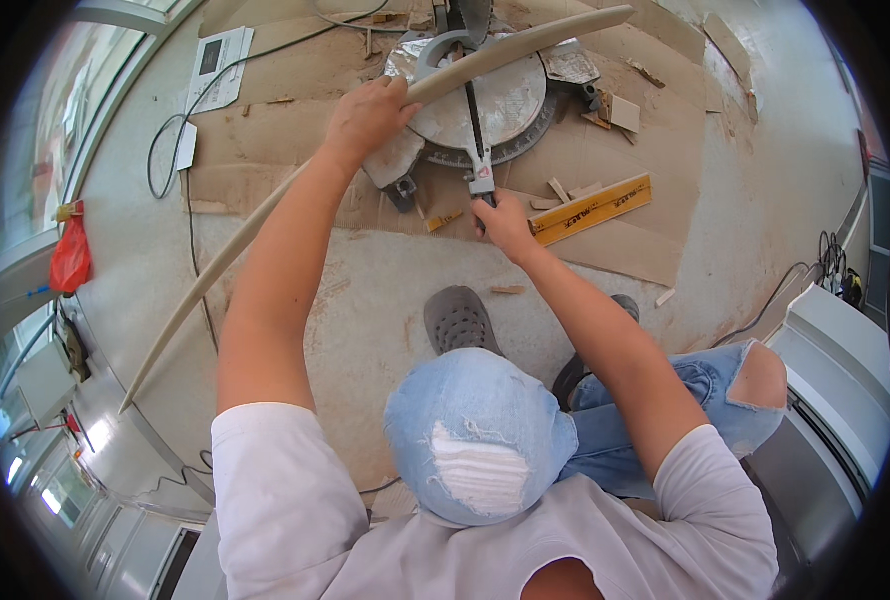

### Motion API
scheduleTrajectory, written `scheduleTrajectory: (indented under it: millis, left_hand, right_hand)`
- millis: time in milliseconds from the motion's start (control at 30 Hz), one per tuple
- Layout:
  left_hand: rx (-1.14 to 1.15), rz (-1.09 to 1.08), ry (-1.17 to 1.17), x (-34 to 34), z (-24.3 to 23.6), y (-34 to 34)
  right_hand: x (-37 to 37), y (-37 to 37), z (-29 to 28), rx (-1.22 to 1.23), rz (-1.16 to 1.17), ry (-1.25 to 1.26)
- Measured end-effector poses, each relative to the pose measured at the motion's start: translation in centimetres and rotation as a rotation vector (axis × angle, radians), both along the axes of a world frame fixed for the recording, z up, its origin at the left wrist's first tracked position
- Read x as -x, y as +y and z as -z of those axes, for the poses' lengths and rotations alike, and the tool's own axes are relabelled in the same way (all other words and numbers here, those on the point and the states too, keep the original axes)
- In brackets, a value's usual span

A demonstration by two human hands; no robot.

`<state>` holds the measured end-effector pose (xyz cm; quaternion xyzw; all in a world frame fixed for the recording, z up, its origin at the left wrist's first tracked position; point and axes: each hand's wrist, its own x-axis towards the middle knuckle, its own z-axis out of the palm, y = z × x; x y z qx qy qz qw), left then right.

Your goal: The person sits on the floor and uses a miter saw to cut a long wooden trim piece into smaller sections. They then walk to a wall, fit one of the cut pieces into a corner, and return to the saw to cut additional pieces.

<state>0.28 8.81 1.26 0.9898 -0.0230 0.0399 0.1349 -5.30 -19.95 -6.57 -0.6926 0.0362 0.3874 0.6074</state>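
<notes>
Your left hand [365, 118] has its grip closed on the long wood strip [525, 44], which reaches across the round saw plate [517, 95]. Your right hand [506, 226] is wrapped around the front handle [481, 186]. To do this well, hold the strip flat and steady, and keep your fingers far from the slot [474, 115]. The saw stands on brown cardboard [655, 130], over a grey floor [365, 275]. A yellow bar [595, 211] lies near your right hand, and a red bag [70, 258] is off left by the windows [40, 115].
</notes>
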Motion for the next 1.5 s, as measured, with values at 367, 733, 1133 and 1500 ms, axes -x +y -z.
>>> scheduleTrajectory:
  millis: [367,733,1133,1500]
  left_hand:
    - [-0.011,-0.021,0.031,-0.2,0.6,0.1]
    - [-0.045,-0.014,0.020,-0.5,0.5,-0.1]
    - [-0.076,-0.050,0.087,-0.7,-0.1,-0.7]
    - [-0.076,-0.052,0.083,-0.4,-0.1,-0.5]
  right_hand:
    - [1.1,2.1,-0.5,0.049,0.073,-0.051]
    - [1.6,2.8,0.0,0.007,0.153,-0.006]
    - [1.9,3.4,1.0,-0.006,0.193,-0.022]
    - [1.1,2.3,-0.4,-0.024,0.060,-0.007]
